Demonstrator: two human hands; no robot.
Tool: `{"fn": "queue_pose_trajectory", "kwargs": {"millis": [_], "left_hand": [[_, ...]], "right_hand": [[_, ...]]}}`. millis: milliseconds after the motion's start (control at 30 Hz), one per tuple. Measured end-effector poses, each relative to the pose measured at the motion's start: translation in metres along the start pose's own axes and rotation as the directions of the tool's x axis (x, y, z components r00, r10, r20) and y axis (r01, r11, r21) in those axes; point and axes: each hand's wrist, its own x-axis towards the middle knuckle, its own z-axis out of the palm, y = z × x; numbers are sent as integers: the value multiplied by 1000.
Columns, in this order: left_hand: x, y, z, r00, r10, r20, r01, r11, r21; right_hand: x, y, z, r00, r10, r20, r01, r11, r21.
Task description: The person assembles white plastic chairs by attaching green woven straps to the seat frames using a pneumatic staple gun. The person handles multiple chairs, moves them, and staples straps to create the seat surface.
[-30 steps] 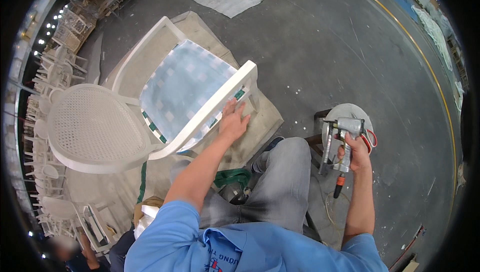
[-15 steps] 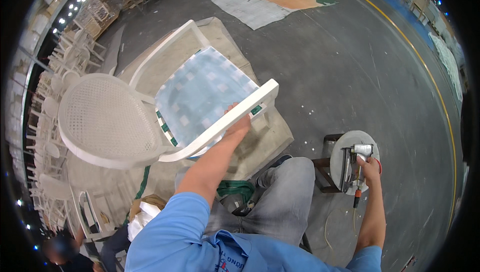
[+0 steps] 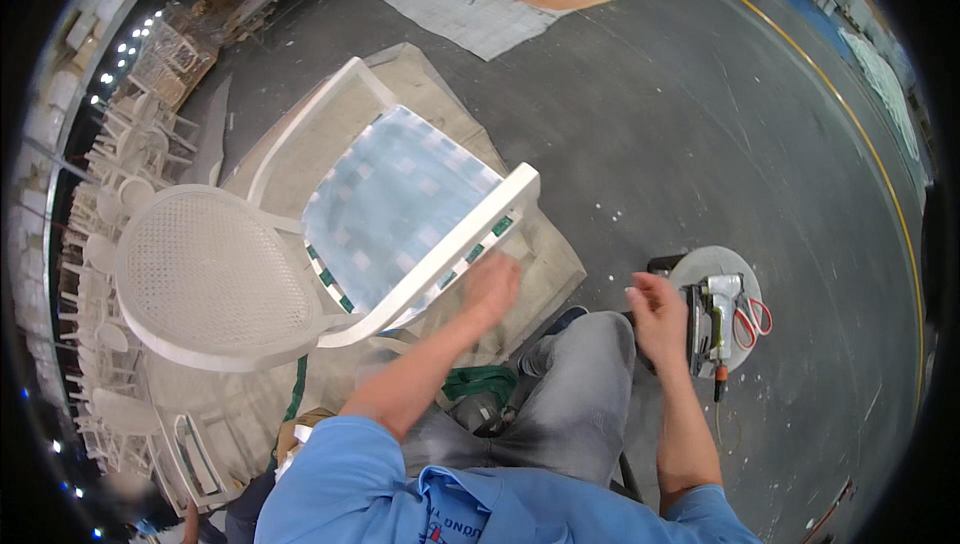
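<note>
Left hand [image 3: 492, 289], blurred, half-curled, hold unclear, is near 1 white chair [image 3: 345, 219] on 1 mat [image 3: 550, 269]: 2 arms [image 3: 450, 253], woven back [image 3: 215, 274], blue checked seat [image 3: 400, 199]. Right hand [image 3: 661, 319], half-open, empty, is beside 1 nail gun [image 3: 721, 306] on 1 stool [image 3: 714, 262].

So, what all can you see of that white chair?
The white chair has an oval backrest with fine woven, cane-like mesh, and two smooth armrests. A pale blue sheet with lighter squares covers its seat; green strips show at the edges. The seat faces up, backrest toward the left, over a beige ground sheet; the legs are mostly hidden. The left hand is beside the near armrest; contact is unclear.
</note>
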Motion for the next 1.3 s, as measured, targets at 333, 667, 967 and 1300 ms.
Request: {"fn": "queue_pose_trajectory", "kwargs": {"millis": [333,667,967,1300], "left_hand": [[-160,32,-357,656,-135,-743,-31,978,-205],[-132,-139,-537,612,-553,-565,742,648,168],[-134,-149,-540,588,-561,-583,728,680,80],[-120,-125,-557,261,-880,-398,837,411,-361]], "right_hand": [[90,-155,91,834,-549,57,552,829,-94],[132,-170,198,858,-406,315,510,600,-617],[136,-182,191,827,-411,383,561,570,-599],[152,-231,179,866,57,497,417,467,-779]]}}
